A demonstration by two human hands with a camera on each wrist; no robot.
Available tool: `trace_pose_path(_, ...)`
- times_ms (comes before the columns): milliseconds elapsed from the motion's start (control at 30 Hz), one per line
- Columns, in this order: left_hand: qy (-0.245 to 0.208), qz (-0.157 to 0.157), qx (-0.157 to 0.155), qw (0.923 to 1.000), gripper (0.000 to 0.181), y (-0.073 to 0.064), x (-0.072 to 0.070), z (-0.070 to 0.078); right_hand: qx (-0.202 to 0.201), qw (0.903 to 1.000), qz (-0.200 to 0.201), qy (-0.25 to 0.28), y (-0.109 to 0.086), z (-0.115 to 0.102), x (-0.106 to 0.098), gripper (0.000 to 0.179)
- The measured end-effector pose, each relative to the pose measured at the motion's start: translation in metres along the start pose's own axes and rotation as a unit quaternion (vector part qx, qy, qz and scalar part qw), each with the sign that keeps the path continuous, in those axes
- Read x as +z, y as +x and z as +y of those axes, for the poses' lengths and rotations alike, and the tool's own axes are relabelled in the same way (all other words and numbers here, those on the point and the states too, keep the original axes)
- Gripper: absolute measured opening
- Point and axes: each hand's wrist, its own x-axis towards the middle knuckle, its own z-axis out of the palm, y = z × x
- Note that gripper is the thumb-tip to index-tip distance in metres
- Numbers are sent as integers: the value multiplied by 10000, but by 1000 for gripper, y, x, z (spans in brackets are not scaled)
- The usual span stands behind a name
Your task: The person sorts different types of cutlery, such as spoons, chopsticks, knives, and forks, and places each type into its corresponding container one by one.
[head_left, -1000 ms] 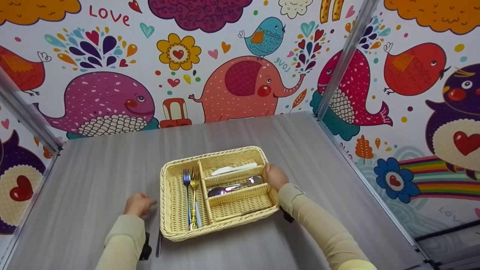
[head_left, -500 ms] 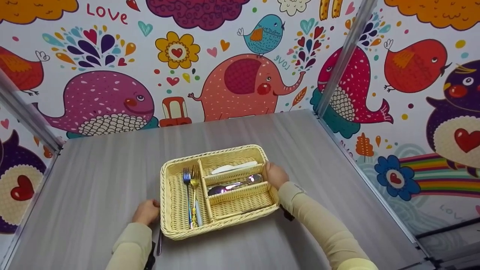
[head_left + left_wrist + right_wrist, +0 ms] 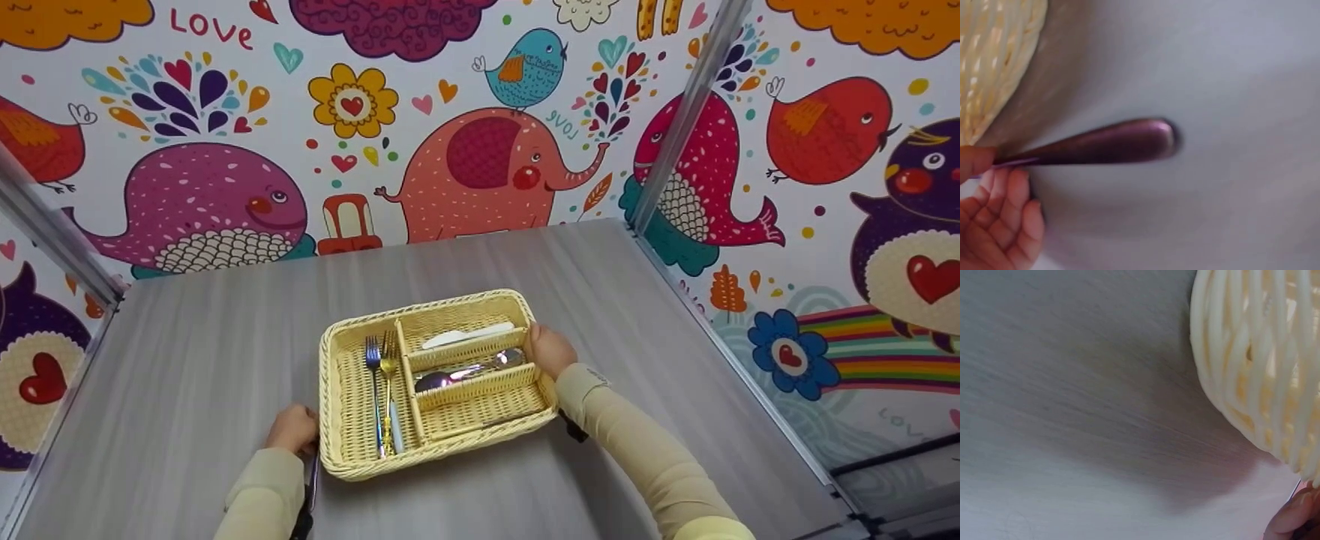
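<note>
My left hand is beside the left wall of a wicker cutlery basket. It pinches a piece of cutlery with a shiny purple handle between thumb and fingers; the other end is hidden. My right hand grips the basket's right end, and its fingertips show low in the right wrist view. In the left compartment lie a blue fork, a gold fork and a pale handle. White knives fill the back compartment. A purple spoon and a silver spoon share the middle one.
The basket stands on a grey wood-grain table. Cartoon-printed panels enclose the back and both sides, with metal posts at the corners. A metal rail follows the table's right edge.
My left hand has moved right to the basket's side and taken hold of the purple handle, which has shifted slightly. My right hand and the basket have stayed in place.
</note>
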Motion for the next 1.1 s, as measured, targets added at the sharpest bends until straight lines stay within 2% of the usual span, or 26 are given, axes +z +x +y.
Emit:
trace_pose_path(33, -95, -49, -54, 9999, 27, 0, 0, 0, 12, 10000, -14, 12, 0, 0, 0, 59)
trace_pose_path(67, -172, -89, -108, 9998, 25, 0, -1, 0, 255, 9994, -210, 77, -4, -7, -7, 54)
trace_pose_path(300, -499, -153, -322, 9981, 22, 1, -1, -2, 158, 9997, -163, 55, -12, -14, -13, 52)
trace_pose_path(533, -653, -147, -280, 9974, 17, -1, -4, -1, 169, 9995, -189, 185, -10, -12, -10, 53)
trace_pose_path(667, -695, -99, -382, 9968, 15, -3, -7, 0, 210, 9994, -173, 212, -10, -12, -10, 54)
trace_pose_path(733, -620, -78, -400, 9972, 18, -4, -8, 0, 199, 9995, -160, 198, -10, -13, -10, 54)
trace_pose_path(900, 6, -128, -363, 9993, 32, -7, -12, 2, 268, 9993, -232, 139, -11, -13, -10, 54)
trace_pose_path(1100, 725, -177, -354, 9966, 23, -10, -19, 6, 332, 9990, -277, 116, -12, -13, -11, 54)
